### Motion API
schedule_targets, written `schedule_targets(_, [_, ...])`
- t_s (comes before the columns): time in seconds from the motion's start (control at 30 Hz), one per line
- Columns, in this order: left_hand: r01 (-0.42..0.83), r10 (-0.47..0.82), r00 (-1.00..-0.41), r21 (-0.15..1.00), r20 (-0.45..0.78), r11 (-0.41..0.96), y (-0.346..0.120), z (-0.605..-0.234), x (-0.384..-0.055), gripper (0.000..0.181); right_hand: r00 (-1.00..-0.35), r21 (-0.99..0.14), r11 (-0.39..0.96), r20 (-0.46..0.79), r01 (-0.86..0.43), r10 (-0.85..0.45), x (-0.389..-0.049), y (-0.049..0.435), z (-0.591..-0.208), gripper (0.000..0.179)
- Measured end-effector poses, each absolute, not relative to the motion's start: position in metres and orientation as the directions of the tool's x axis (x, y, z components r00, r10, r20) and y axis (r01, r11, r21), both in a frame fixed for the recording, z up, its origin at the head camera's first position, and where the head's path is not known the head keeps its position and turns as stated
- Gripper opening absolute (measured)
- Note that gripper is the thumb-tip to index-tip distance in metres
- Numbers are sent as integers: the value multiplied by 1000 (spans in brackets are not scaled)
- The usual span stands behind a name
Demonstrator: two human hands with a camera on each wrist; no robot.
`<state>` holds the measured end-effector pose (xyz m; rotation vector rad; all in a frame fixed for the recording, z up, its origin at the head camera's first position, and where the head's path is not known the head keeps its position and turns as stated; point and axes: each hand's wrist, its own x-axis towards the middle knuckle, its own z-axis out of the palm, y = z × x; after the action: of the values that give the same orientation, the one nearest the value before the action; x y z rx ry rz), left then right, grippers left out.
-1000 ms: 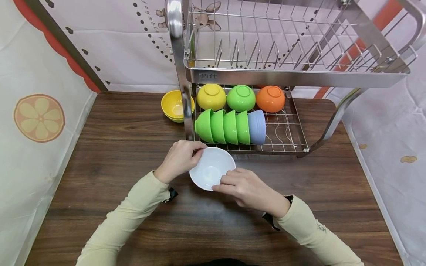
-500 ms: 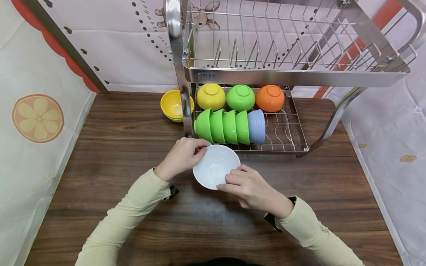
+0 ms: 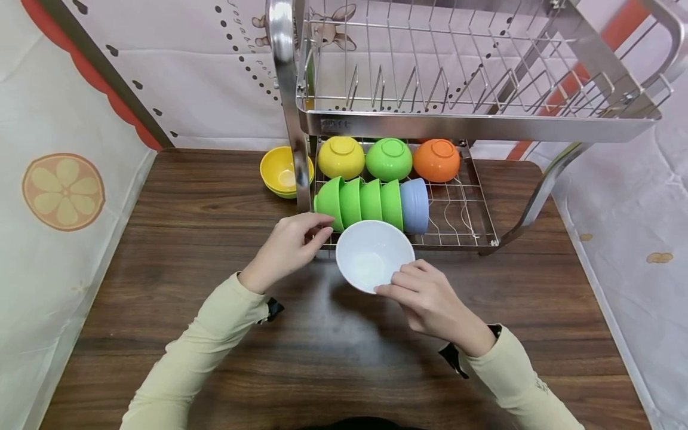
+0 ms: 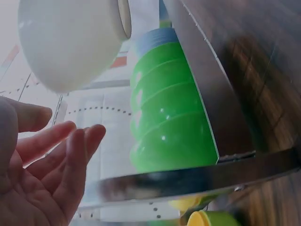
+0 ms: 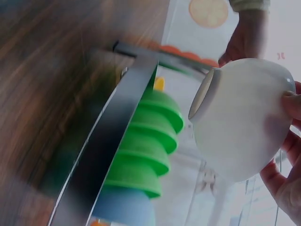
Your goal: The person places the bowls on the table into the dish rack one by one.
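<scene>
A white bowl (image 3: pixel 371 254) is held up off the table in front of the rack's lower shelf, its inside facing up. My right hand (image 3: pixel 430 298) pinches its near right rim; the right wrist view shows fingers and thumb on the bowl's white wall (image 5: pixel 240 122). To the left, my left hand (image 3: pixel 287 245) is apart from the bowl, fingers loosely bent with nothing between them, close to the rack's front left corner. Several green bowls (image 3: pixel 349 203) lie nested on their sides on the lower shelf, with a blue bowl (image 3: pixel 415 206) at their right end.
Behind them, a yellow bowl (image 3: pixel 341 157), a green bowl (image 3: pixel 389 159) and an orange bowl (image 3: pixel 436 160) stand upside down. Left of the metal rack (image 3: pixel 473 128), a yellow bowl (image 3: pixel 279 169) sits stacked on the wooden table (image 3: pixel 215 197). The upper wire shelf overhangs the lower one.
The white bowl has moved right and toward the rack in my right hand. My left hand has let go of its rim and stayed at the left.
</scene>
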<state>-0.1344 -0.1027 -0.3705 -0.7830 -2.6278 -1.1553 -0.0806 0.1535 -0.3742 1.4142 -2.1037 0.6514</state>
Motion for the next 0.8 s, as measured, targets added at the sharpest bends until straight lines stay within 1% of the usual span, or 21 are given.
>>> schedule_targets(0.07, [518, 379, -855, 622, 355, 587, -106, -368, -134, 21, -323, -101, 355, 690, -929, -648, -81, 157, -372, 21])
schedule_targets(0.17, [485, 335, -874, 623, 351, 614, -112, -364, -135, 22, -335, -107, 385, 731, -917, -595, -82, 164, -369, 24])
schedule_targets(0.27, [446, 278, -893, 626, 352, 640, -117, -361, -135, 21, -364, -118, 430, 751, -895, -551, -83, 172, -365, 24])
schedule_targets(0.4, [407, 191, -900, 600, 391, 689, -123, -357, -135, 20, -408, -138, 502, 777, -854, -480, -85, 182, -362, 24])
schedule_targets(0.53, [369, 127, -905, 600, 406, 709, -127, -357, -137, 21, -457, -193, 556, 802, -808, -385, -89, 194, -362, 26])
schedule_targets(0.6, [364, 125, -909, 612, 397, 703, -128, -360, -140, 24, -484, -235, 568, 807, -789, -338, -92, 200, -362, 28])
schedule_targets(0.73, [378, 163, -916, 651, 367, 658, -130, -366, -146, 33, -554, -334, 574, 791, -748, -261, -97, 213, -363, 31])
schedule_targets(0.8, [384, 180, -917, 671, 355, 635, -130, -368, -148, 36, -596, -388, 579, 772, -717, -220, -99, 218, -364, 23])
